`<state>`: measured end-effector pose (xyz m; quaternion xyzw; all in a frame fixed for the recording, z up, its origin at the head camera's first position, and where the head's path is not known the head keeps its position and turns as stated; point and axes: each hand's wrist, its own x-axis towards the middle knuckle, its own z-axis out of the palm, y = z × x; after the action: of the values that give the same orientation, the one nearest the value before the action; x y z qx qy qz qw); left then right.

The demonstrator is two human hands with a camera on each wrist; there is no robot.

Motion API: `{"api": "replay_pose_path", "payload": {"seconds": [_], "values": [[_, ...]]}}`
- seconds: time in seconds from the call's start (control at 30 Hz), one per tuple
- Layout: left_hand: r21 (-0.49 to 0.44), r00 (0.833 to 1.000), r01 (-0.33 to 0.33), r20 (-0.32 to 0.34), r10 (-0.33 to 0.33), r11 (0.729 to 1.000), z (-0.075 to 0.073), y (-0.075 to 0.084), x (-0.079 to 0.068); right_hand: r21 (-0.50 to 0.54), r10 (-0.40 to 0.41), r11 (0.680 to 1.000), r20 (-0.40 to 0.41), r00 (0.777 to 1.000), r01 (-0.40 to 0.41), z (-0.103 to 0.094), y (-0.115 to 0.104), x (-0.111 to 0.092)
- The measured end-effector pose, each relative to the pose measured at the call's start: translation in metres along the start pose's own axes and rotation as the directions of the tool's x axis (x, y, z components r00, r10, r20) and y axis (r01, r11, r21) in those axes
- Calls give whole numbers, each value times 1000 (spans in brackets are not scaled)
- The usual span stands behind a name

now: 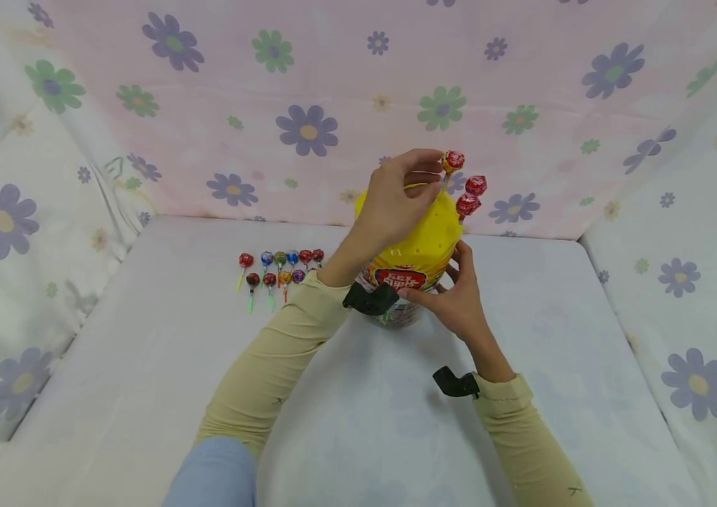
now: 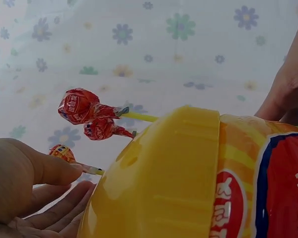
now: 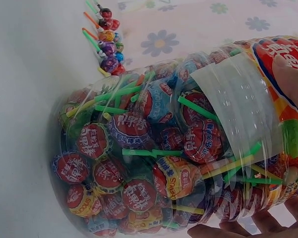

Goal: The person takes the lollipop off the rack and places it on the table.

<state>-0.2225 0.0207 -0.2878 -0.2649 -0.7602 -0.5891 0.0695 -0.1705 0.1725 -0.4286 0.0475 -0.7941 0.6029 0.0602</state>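
A clear plastic jar (image 3: 139, 163) full of wrapped lollipops stands tilted on the table, with a yellow domed lid (image 1: 425, 236). My right hand (image 1: 463, 306) grips the jar's side around its printed label (image 2: 288, 183). At the lid's top, my left hand (image 1: 396, 201) pinches an orange-and-red lollipop (image 2: 62, 152) by thumb and fingers, its stick end at the lid. Beside it, two red-wrapped lollipops (image 1: 475, 185) stick out from the lid on their sticks; one stick (image 2: 141, 116) is yellow. The left fingertips are partly hidden behind the thumb in the left wrist view.
Left of the jar, several lollipops (image 1: 270, 279) lie in two rows on the white-covered table (image 1: 162, 317). A floral cloth backdrop (image 1: 333, 70) stands behind, with cloth walls at both sides. Black wrist mounts (image 1: 371, 298) sit at both sleeves.
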Motion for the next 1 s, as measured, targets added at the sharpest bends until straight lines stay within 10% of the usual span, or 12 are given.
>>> {"api": "replay_pose_path", "payload": {"seconds": [1.0], "values": [[-33,992,-80,-96,76,996,11,1,13,-28,-35,999,-10,999,34,-2,4,2]]}}
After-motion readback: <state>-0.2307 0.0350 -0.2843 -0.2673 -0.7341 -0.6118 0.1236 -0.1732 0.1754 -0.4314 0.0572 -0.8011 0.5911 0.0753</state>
